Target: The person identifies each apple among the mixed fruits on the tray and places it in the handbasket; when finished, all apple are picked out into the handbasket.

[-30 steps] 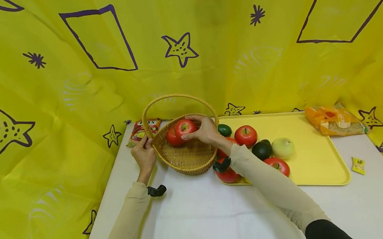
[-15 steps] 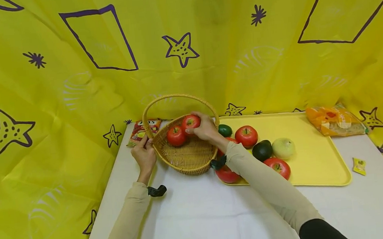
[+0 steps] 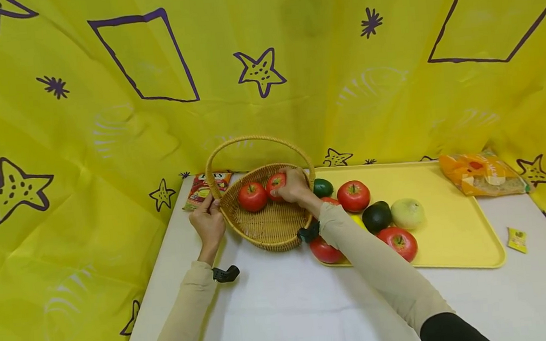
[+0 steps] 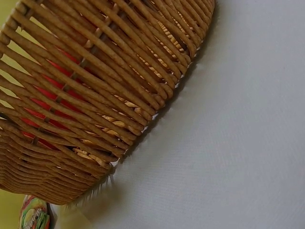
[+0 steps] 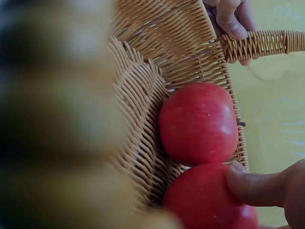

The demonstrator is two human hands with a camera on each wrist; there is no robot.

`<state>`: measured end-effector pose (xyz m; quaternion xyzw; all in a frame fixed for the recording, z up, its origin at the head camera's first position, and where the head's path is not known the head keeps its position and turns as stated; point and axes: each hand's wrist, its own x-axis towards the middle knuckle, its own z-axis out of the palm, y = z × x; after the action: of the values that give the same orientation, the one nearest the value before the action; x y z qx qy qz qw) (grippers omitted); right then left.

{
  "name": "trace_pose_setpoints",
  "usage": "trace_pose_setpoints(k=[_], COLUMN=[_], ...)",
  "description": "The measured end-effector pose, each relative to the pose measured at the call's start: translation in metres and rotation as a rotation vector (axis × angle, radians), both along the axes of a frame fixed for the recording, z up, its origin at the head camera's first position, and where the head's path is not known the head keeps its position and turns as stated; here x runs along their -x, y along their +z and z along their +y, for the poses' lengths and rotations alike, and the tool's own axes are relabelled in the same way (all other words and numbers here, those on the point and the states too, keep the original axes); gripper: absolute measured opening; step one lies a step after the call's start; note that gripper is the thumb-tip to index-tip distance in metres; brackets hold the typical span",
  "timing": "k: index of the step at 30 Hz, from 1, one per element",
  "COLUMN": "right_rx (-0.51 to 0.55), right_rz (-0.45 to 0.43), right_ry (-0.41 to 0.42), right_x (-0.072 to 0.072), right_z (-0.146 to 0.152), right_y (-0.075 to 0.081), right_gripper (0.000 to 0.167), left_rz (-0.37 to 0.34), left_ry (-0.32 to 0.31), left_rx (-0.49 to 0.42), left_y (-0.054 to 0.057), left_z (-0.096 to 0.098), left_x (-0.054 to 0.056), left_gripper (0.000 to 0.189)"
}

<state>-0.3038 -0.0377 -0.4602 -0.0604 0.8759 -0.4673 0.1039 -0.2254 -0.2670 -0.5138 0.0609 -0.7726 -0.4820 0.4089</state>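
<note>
Deeper goes one apple [image 3: 275, 181], right grip [image 3: 296, 186] holding it at one o'clock in the basket [image 3: 270, 224]; left grip [image 3: 207, 223] pinches the handle [image 3: 211, 181] at ten, presumably for steadiness.

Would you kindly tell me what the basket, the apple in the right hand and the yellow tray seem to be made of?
Basket: wicker or a plastic imitation, faintly satiny; the wrist views show interlaced strands.
Apple: real or a molded replica; its smooth red surface fits both, so I cannot tell.
Yellow tray: probably plastic, smooth; its uniform color and thin raised rim suggest molding.
</note>
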Motion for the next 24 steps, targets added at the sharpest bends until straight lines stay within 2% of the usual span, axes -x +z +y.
trace_pose_setpoints(k=[5,15,24], right_rx=[-0.016,-0.087,-0.065], right_rz=[-0.008,-0.124,-0.098], right_ry=[0.014,0.044,0.041], right_x=[0.000,0.005,0.006], right_z=[-0.001,-0.002,-0.001], right_y=[0.002,0.011,0.009], right_gripper=[0.072,0.072,0.074], left_rz=[0.006,0.010,0.026], left_ry=[0.002,0.001,0.004], left_rx=[0.009,0.002,0.020], left_y=[0.001,-0.002,-0.001], left_z=[0.000,0.000,0.001], left_x=[-0.001,-0.001,-0.001], left_gripper=[0.027,0.028,0.028])
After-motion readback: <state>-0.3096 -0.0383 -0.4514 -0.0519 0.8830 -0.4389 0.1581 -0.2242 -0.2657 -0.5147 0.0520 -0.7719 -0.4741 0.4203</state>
